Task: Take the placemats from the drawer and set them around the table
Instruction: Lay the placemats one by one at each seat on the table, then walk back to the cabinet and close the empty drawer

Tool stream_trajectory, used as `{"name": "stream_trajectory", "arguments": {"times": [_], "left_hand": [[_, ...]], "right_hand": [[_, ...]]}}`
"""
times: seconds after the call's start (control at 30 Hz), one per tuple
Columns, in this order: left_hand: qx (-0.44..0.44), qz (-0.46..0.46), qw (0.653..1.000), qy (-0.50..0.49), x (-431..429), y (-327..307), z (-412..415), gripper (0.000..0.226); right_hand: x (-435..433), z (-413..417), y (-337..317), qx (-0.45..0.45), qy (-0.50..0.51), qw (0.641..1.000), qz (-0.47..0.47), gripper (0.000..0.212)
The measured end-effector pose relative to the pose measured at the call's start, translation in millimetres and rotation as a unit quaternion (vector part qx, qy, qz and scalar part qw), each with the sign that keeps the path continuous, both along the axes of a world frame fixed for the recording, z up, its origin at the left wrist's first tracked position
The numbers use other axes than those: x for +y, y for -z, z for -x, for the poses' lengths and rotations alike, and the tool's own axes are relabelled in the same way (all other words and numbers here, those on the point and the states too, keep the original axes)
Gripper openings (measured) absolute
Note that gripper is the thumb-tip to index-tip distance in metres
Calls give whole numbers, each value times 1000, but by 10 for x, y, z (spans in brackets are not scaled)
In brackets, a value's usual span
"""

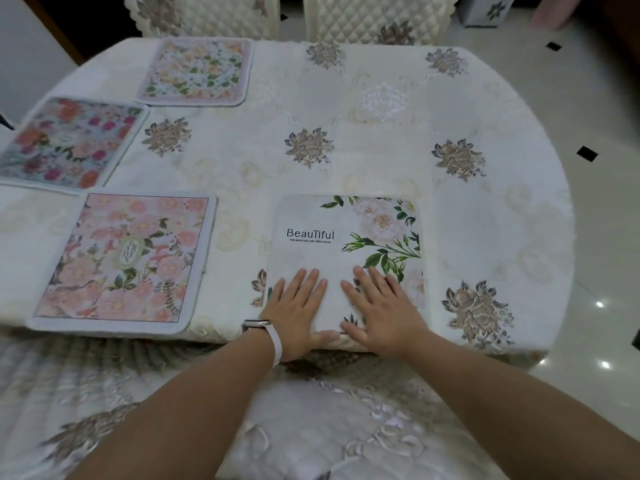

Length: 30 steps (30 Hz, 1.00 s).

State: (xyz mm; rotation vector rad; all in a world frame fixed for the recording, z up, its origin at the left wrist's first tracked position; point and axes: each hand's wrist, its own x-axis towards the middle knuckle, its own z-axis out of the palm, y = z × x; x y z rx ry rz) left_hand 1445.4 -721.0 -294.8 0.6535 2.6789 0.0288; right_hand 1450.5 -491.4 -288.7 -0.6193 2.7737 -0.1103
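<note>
A white placemat printed with "Beautiful" and pale peonies lies at the near edge of the table, which is covered by a cream floral cloth. My left hand and my right hand rest flat on its near half, fingers spread, thumbs at its front edge. A pink floral placemat lies to the left at the same edge. A red-and-blue floral placemat sits at the far left. A pale floral placemat lies at the far side.
Two quilted cream chairs stand behind the table, one at the left and one at the right. A cushioned chair seat is below my arms. Glossy tiled floor lies to the right. The drawer is out of view.
</note>
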Motion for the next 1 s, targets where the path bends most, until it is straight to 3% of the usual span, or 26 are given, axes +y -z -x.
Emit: {"name": "stream_trajectory", "arguments": {"times": [0.13, 0.33, 0.47, 0.57, 0.8, 1.0], "left_hand": [[-34, -2, 999, -41, -313, -41, -31, 90], [-93, 25, 992, -85, -548, -326, -159, 102], [-56, -81, 981, -168, -495, -628, -268, 75], [-13, -158, 962, -221, -347, -847, -303, 58], [68, -225, 959, -158, 585, -1117, -251, 46], [119, -205, 967, -87, 1796, -1323, -208, 47]], "right_hand": [[390, -40, -24, -10, 49, 999, -17, 78], [757, -148, -149, -54, 82, 994, -54, 82], [814, -158, -344, -90, 100, 990, -43, 81], [848, -125, -558, -79, 114, 990, 7, 62], [1414, -142, -881, -10, 186, 977, 108, 46], [2427, -175, -1117, 18, 192, 975, 109, 50]]}}
